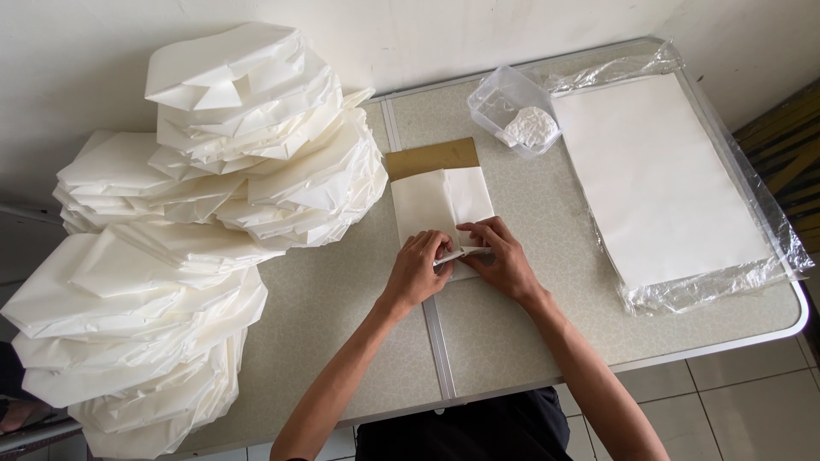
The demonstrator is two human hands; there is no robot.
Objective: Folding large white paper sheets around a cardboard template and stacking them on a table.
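Note:
A sheet of white paper (442, 201) lies folded around a brown rectangular board (431, 157) in the middle of the table; the board's far end sticks out. My left hand (418, 270) and my right hand (498, 256) meet at the paper's near end. Both pinch and press down a narrow folded flap (465, 253) of that paper. The fingertips of the two hands almost touch each other.
Big heaps of folded white paper bags (256, 145) fill the table's left side, with more of them (128, 333) nearer me. A stack of flat white sheets (662, 175) lies in clear plastic wrap at the right. A clear plastic tub (512, 111) holds white paste. Grey table (504, 341) with metal rim.

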